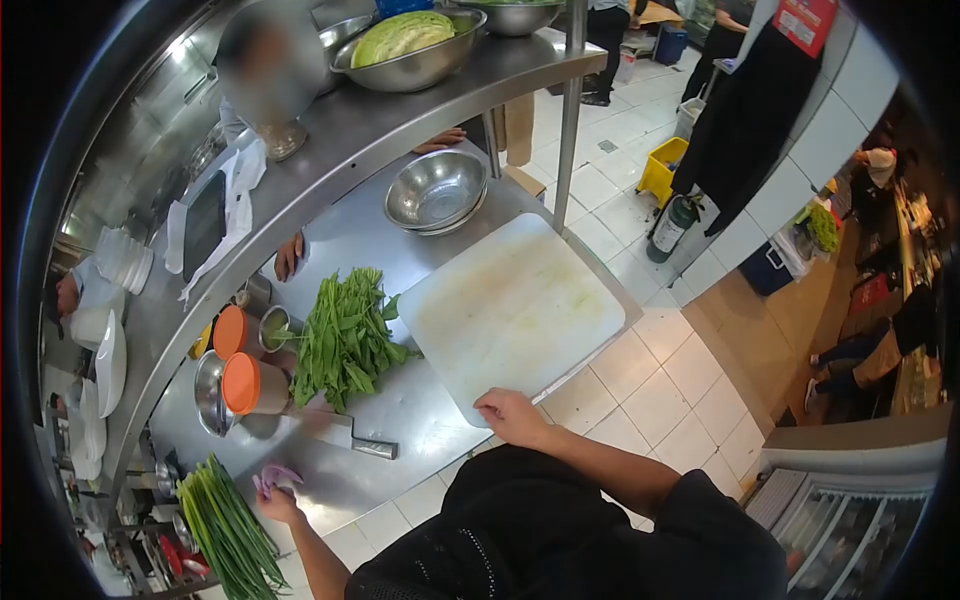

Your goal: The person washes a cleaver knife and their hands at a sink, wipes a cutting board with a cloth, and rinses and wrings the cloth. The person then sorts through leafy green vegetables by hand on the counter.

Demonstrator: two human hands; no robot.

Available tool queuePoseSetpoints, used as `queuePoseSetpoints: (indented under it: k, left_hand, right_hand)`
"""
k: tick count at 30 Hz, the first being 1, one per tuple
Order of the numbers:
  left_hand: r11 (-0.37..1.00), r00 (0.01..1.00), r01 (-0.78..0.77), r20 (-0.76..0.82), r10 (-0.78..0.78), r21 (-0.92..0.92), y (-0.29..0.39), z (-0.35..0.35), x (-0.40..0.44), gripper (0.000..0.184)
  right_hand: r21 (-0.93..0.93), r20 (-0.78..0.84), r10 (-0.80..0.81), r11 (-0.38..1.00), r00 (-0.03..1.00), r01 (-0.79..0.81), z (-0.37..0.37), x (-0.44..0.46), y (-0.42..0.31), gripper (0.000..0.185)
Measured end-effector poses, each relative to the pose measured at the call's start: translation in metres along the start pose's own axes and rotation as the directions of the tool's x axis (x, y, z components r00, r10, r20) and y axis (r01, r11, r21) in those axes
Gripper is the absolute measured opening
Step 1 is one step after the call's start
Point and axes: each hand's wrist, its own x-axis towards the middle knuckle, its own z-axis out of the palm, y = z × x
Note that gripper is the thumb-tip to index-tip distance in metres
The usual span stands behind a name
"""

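My left hand (277, 502) is closed on a purple piece (281, 475), perhaps onion, over the steel table beside long green onions (232, 530). My right hand (507, 414) rests at the near edge of a white cutting board (512, 310), its fingers curled; whether they hold anything is too small to tell. A cleaver (330, 430) lies on the table with its handle toward the right. Behind it is a pile of leafy greens (345, 335), left of the board.
Orange-lidded containers (254, 384) and a steel bowl (211, 392) stand left of the greens. Stacked steel bowls (436, 190) sit behind the board. Overhead runs a steel shelf (380, 115) with a cabbage bowl (405, 45). Another person's hands (289, 257) rest across the table.
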Motion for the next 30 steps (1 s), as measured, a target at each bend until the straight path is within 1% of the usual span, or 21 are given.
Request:
queuePoseSetpoints:
  k: [1, 2, 3, 4, 5, 8, 9, 11, 12, 14, 17, 19, 20, 21, 22, 23, 24, 26, 27, 28, 30]
  left_hand:
    - [0.994, 0.994, -0.107, -0.038, 0.107, -0.003, 0.010, 0.007, -0.012, 0.016]
    - [0.958, 0.989, -0.142, 0.069, 0.128, 0.249, 0.004, 0.004, -0.008, 0.025]
    - [0.957, 0.991, -0.131, 0.050, 0.122, 0.260, -0.012, 0.003, -0.011, 0.025]
    - [0.748, 0.931, -0.361, 0.259, 0.257, 0.557, -0.030, 0.006, -0.017, 0.030]
    - [0.408, 0.823, -0.568, 0.493, 0.283, 0.714, -0.040, 0.006, -0.023, 0.035]
    - [0.457, 0.910, -0.388, 0.411, 0.054, 0.800, -0.014, 0.019, -0.037, 0.041]
    - [0.487, 0.875, -0.454, 0.478, 0.083, 0.746, -0.020, 0.009, -0.029, 0.037]
    - [0.648, 0.947, -0.130, 0.288, -0.144, 0.750, 0.008, 0.011, -0.032, 0.030]
    - [0.653, 0.950, -0.124, 0.279, -0.140, 0.747, 0.006, 0.011, -0.034, 0.030]
    - [0.975, 0.991, 0.075, 0.090, -0.095, 0.209, -0.003, 0.011, -0.021, 0.020]
    - [0.991, 0.995, 0.048, 0.091, -0.036, -0.125, 0.075, 0.074, -0.108, 0.020]
    - [0.986, 0.980, 0.073, 0.194, -0.043, -0.153, 0.135, 0.132, -0.195, 0.028]
    - [0.992, 0.924, 0.116, 0.372, -0.089, -0.049, 0.149, 0.152, -0.231, 0.037]
    - [0.973, 0.688, 0.230, 0.709, -0.158, -0.007, 0.167, 0.170, -0.258, 0.046]
    - [0.987, 0.438, 0.163, 0.895, -0.080, 0.009, 0.211, 0.192, -0.290, 0.055]
    - [0.991, 0.331, -0.088, 0.936, 0.122, -0.098, 0.216, 0.203, -0.308, 0.059]
    - [0.965, 0.354, -0.243, 0.918, 0.179, -0.095, 0.214, 0.209, -0.316, 0.058]
    - [0.998, 0.598, -0.056, 0.801, 0.030, 0.005, 0.176, 0.220, -0.316, 0.053]
    - [0.993, 0.674, 0.104, 0.730, -0.113, 0.057, 0.146, 0.224, -0.311, 0.051]
    - [0.991, 0.687, 0.122, 0.715, -0.125, 0.057, 0.118, 0.224, -0.310, 0.051]
    - [0.948, 0.572, -0.117, 0.801, -0.179, 0.296, 0.078, 0.219, -0.315, 0.052]
  right_hand:
    - [0.033, -0.033, 0.037, 0.999, 0.999, -0.036, -0.009, 0.002, 0.007, 0.012]
    - [0.041, -0.065, 0.040, 0.998, 0.997, -0.037, -0.015, 0.005, 0.017, 0.012]
    - [0.045, -0.043, 0.037, 0.998, 0.998, -0.035, -0.023, 0.010, 0.022, 0.012]
    - [0.035, -0.064, 0.039, 0.999, 0.997, -0.037, -0.031, 0.017, 0.026, 0.011]
    - [0.024, -0.089, 0.040, 0.999, 0.995, -0.038, -0.038, 0.026, 0.029, 0.011]
    - [-0.003, -0.063, 0.026, 1.000, 0.998, -0.026, -0.056, 0.049, 0.026, 0.011]
    - [-0.017, -0.051, 0.006, 1.000, 0.999, -0.007, -0.060, 0.055, 0.025, 0.011]
    - [-0.020, -0.007, -0.022, 1.000, 1.000, 0.022, -0.063, 0.062, 0.018, 0.011]
    - [-0.014, 0.023, -0.042, 0.999, 0.999, 0.042, -0.064, 0.065, 0.014, 0.012]
    - [0.035, 0.053, -0.048, 0.998, 0.997, 0.046, -0.066, 0.067, -0.001, 0.012]
    - [0.112, 0.207, -0.024, 0.994, 0.978, 0.000, -0.054, 0.065, -0.008, 0.018]
    - [0.445, 0.145, -0.121, 0.894, 0.982, 0.044, -0.036, 0.066, -0.032, 0.029]
    - [0.559, 0.162, -0.132, 0.829, 0.978, 0.019, -0.023, 0.067, -0.028, 0.040]
    - [0.553, 0.209, -0.140, 0.833, 0.968, 0.001, -0.018, 0.069, -0.021, 0.040]
    - [0.760, 0.296, 0.078, 0.585, 0.952, -0.285, -0.013, 0.072, -0.015, 0.042]
    - [0.839, 0.437, 0.265, 0.224, 0.860, -0.495, -0.008, 0.078, -0.009, 0.045]
    - [0.912, 0.311, 0.358, 0.149, 0.880, -0.383, -0.006, 0.091, -0.003, 0.047]
    - [0.895, 0.310, 0.449, 0.159, 0.838, -0.417, -0.035, 0.118, 0.012, 0.047]
    - [0.860, 0.216, 0.392, 0.357, 0.894, -0.364, -0.049, 0.136, 0.013, 0.043]
    - [0.795, 0.129, 0.313, 0.534, 0.941, -0.287, -0.061, 0.153, 0.013, 0.040]
    - [0.178, 0.087, 0.282, 0.939, 0.955, -0.293, -0.085, 0.198, 0.005, 0.030]
